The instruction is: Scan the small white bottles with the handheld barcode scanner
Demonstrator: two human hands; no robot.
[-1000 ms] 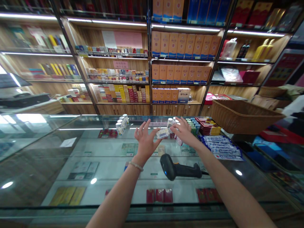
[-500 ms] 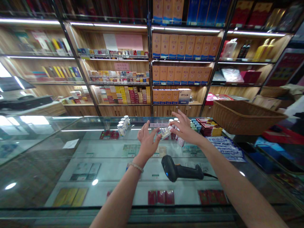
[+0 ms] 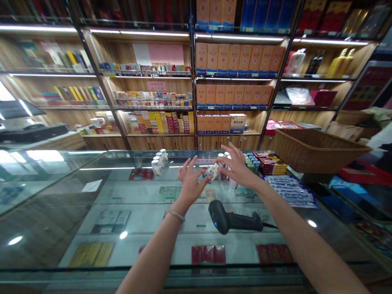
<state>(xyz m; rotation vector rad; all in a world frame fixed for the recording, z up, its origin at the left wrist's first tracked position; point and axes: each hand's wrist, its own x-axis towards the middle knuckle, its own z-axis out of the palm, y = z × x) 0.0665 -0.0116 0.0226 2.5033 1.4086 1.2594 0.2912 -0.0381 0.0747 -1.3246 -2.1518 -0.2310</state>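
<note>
Between my two hands is a small white patterned bottle (image 3: 212, 172), tilted above the glass counter (image 3: 143, 222). My left hand (image 3: 192, 181) pinches its lower left end with thumb and finger, the other fingers raised. On the upper right end, my right hand (image 3: 237, 167) grips it with thumb and fingertips. Several similar white-capped bottles (image 3: 157, 166) stand in a row to the left. Behind my right hand, a few more small bottles (image 3: 233, 182) with pinkish sides are partly hidden. A black barcode scanner (image 3: 234, 218) lies on the glass below my hands.
Green cans (image 3: 250, 164), stacked red and yellow packets (image 3: 271, 162) and blue-white sachets (image 3: 290, 191) lie right of my hands. A wicker basket (image 3: 315, 153) stands beyond them. White paper (image 3: 92, 186) lies at left. Stocked shelves (image 3: 192, 77) line the back wall.
The bottle between my hands has turned to a steeper tilt. My fingers have shifted slightly on it, while both arms and the scanner stay nearly where they were.
</note>
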